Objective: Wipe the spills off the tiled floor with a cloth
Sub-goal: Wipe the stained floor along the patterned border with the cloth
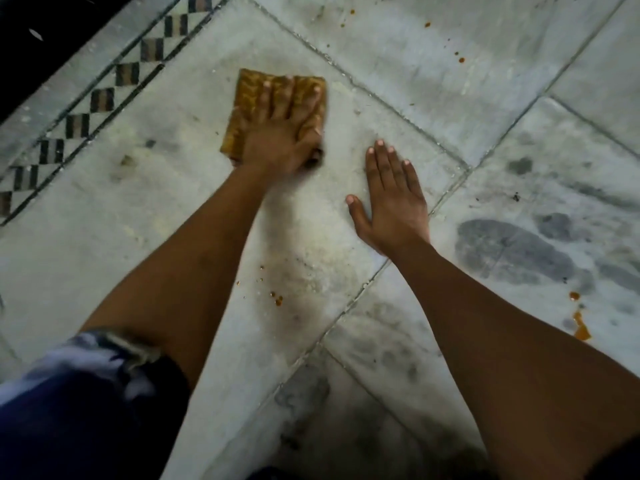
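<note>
A folded yellow-brown cloth (247, 109) lies flat on a pale marble floor tile (166, 209). My left hand (284, 133) presses down on it with straight, spread fingers, slightly blurred. My right hand (391, 199) rests flat on the same tile, just right of the cloth and apart from it. Small orange drops (277, 298) sit on the tile between my forearms. A larger orange spill (580, 327) lies on the tile at the right. More orange specks (460, 59) dot the far tiles.
A dark checkered border strip (104, 98) runs diagonally along the upper left, with a black area beyond it. Grey smudges and footprint-like marks (512, 251) cover the right tiles. My knee in dark blue cloth (76, 410) fills the lower left.
</note>
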